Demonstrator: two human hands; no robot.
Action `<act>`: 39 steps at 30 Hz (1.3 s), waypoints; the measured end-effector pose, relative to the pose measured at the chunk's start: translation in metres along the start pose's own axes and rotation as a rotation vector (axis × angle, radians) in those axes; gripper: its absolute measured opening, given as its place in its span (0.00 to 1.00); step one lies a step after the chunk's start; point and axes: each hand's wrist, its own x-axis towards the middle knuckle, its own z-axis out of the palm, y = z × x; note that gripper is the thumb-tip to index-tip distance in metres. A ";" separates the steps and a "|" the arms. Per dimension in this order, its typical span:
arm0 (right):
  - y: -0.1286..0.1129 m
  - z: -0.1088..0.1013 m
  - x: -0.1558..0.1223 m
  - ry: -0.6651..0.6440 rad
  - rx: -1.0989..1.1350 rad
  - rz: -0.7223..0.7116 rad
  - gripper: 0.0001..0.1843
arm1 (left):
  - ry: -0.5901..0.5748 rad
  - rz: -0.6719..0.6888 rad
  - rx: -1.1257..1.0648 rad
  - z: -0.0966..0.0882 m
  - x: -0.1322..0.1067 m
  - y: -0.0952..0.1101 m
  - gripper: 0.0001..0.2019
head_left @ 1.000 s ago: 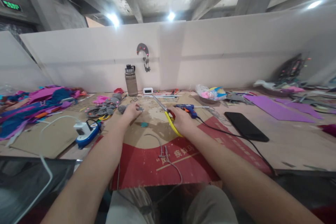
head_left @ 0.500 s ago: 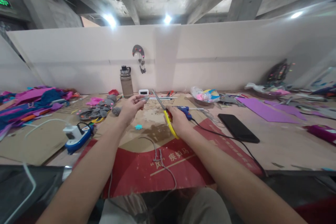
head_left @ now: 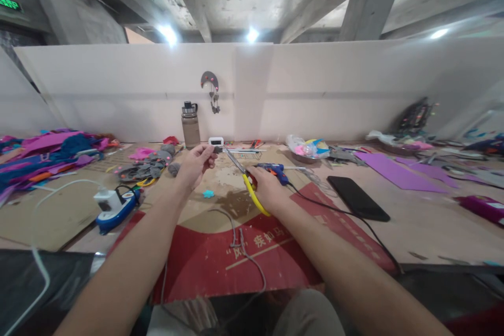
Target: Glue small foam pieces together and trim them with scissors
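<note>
My left hand [head_left: 195,165] is raised above the cardboard, its fingers pinched on a small grey felt piece [head_left: 217,149]. My right hand [head_left: 265,187] grips yellow-handled scissors [head_left: 246,184], whose blades point up and left toward that grey piece and almost reach it. A blue hot glue gun [head_left: 276,170] lies just beyond my right hand, its black cord running off to the right. A small teal felt shape [head_left: 208,194] lies on the cardboard below my left hand.
A red-and-brown cardboard sheet [head_left: 220,257] covers the table, with a grey cord on it. A power strip [head_left: 114,203] lies to the left, a black phone [head_left: 356,198] to the right. A water bottle [head_left: 190,124] stands at the white partition. Felt scraps pile up at the left, purple sheets at the right.
My left hand lifted off the cardboard with the small grey piece and turned toward the scissors. My right hand tilted the scissor blades toward it.
</note>
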 end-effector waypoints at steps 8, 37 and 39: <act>-0.001 -0.002 0.000 0.003 -0.026 0.015 0.23 | 0.107 0.108 0.032 -0.003 0.002 0.001 0.14; -0.013 -0.010 -0.005 -0.019 -0.102 -0.004 0.20 | -0.015 0.138 0.034 -0.003 -0.001 0.008 0.11; -0.014 -0.010 -0.005 -0.018 -0.100 -0.006 0.20 | -0.015 0.141 0.033 -0.002 -0.001 0.008 0.11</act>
